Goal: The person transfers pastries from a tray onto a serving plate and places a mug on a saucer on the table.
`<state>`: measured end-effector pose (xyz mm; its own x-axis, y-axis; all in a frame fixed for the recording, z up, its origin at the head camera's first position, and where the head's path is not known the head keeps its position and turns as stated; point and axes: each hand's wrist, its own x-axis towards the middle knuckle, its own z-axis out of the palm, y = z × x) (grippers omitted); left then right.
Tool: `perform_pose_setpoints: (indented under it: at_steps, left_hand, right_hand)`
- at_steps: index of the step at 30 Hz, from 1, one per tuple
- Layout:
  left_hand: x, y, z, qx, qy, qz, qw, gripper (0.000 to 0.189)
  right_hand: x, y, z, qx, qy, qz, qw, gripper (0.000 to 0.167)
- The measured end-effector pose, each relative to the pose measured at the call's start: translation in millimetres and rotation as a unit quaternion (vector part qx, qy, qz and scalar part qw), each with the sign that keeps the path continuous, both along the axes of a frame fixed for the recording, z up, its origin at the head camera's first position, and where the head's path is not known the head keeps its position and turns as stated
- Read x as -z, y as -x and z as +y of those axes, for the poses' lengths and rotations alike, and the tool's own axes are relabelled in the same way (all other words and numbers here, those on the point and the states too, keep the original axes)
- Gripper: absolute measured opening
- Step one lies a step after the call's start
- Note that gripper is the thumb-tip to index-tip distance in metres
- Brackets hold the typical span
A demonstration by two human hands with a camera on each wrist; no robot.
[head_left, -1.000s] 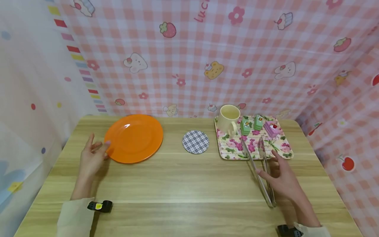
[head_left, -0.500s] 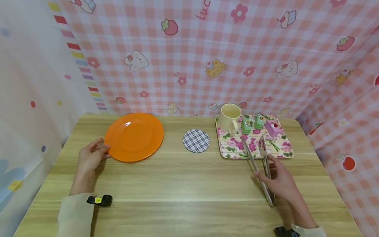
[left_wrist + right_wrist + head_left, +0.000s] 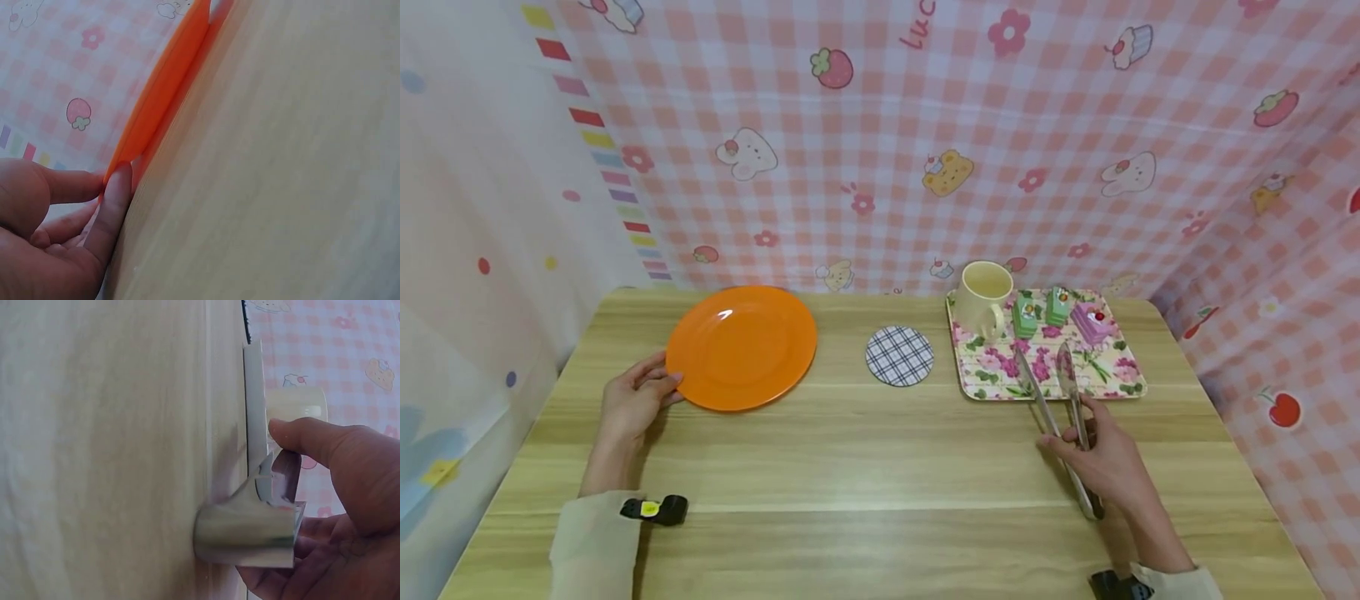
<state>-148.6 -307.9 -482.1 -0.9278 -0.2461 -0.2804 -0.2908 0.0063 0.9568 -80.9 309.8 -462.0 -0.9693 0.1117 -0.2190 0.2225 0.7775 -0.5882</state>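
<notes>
Currently, your right hand (image 3: 1108,460) grips the metal tongs (image 3: 247,534), their tips spread. Well apart, your left hand (image 3: 632,406) pinches the left rim of the orange plate (image 3: 745,350) on the table (image 3: 865,467). Farther back, a floral tray (image 3: 985,380) bears a mug (image 3: 980,307).

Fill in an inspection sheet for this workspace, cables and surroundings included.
Surface: wood-grain table.
Things in use: orange plate; metal tongs, far ends over the floral tray.
Clutter (unheld): plaid coaster; on the tray, cream mug, two green cake pieces, one purple cake piece.
Hands: left hand pinches the plate's rim; right hand has thumb and fingers around the tongs.
Cables: nothing seen.
Surroundings: pink checked cloth behind and right, pale dotted cloth left.
</notes>
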Motion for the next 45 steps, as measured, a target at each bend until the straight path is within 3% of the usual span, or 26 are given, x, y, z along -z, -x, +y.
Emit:
perform_pose_setpoints:
  at_steps: [8,17,28,33,45]
  left_hand:
    - [1.7,-1.5,0.5,-0.002,-0.021,0.003,0.9998,0.067]
    - [1.4,0.0,-3.2,-0.02,-0.041,0.003,0.999,0.066]
    - [-0.7,-0.5,-1.5,-0.015,-0.037,0.002,0.9992,0.064]
    - [-0.7,-3.0,-1.8,-0.005,-0.038,0.008,0.9992,0.065]
    - [2.8,-1.4,-0.7,-0.01,-0.034,0.005,0.9994,0.064]
  right_hand:
    - [-2.5,-1.9,1,0.035,0.014,-0.004,0.9993,0.092]
    - [-3.9,-0.6,7,0.043,0.008,0.041,0.9982,0.07]
    - [-4.5,-4.6,16,0.048,0.012,0.062,0.9968,0.07]
    - [-5.4,-0.9,20,0.045,0.004,0.086,0.9953,0.068]
    - [-13.0,8.6,29,0.056,-0.003,0.092,0.9942,0.075]
